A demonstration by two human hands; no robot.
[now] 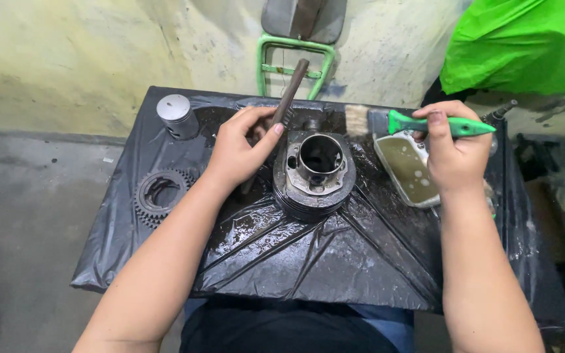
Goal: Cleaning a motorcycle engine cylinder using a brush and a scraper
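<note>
A dark finned engine cylinder (pixel 314 171) with a round open bore stands in the middle of a wet black plastic sheet (pixel 308 255). My left hand (pixel 240 151) rests against its left side and grips a long brown-handled brush (pixel 290 91) that points away toward the wall. My right hand (pixel 454 149) holds a green-handled paintbrush (pixel 420 123) level, its pale bristles pointing left just behind the cylinder. Under that hand sits a metal tray (pixel 408 171) of murky liquid.
A grey piston (pixel 176 116) stands at the sheet's far left corner. A toothed gear ring (pixel 158 194) lies left of my forearm. A green metal frame (pixel 293 62) leans on the wall behind. Bright green plastic (pixel 521 46) fills the upper right.
</note>
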